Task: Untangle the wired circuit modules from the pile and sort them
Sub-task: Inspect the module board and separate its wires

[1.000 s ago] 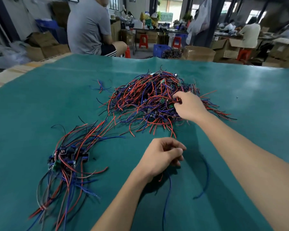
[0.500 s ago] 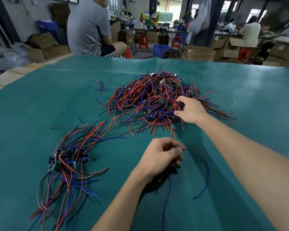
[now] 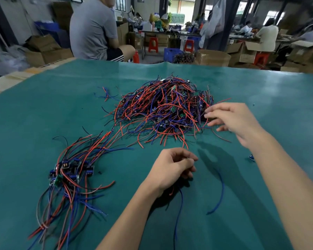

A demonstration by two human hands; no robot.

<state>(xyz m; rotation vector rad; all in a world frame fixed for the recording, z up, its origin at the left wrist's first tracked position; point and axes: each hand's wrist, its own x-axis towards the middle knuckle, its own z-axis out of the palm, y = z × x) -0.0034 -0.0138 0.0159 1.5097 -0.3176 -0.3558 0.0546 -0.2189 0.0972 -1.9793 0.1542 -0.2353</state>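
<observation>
A tangled pile of red and blue wired circuit modules (image 3: 166, 109) lies in the middle of the green mat (image 3: 43, 114). A sorted bundle of modules (image 3: 70, 170) with their wires laid out lies at the left front. My right hand (image 3: 237, 121) hovers at the pile's right edge, fingers spread and blurred, holding nothing that I can make out. My left hand (image 3: 172, 168) rests near the front centre with its fingers curled round wires; a blue wire (image 3: 177, 213) and a bit of red trail from under it.
A loose blue wire (image 3: 220, 193) curves on the mat at the right front. A few stray wires (image 3: 106, 94) lie left of the pile. A person in a grey shirt (image 3: 92, 29) sits beyond the far edge, among cardboard boxes (image 3: 212, 57) and red stools.
My right hand has come off the pile, moved right and opened its fingers. My left hand has stayed in place.
</observation>
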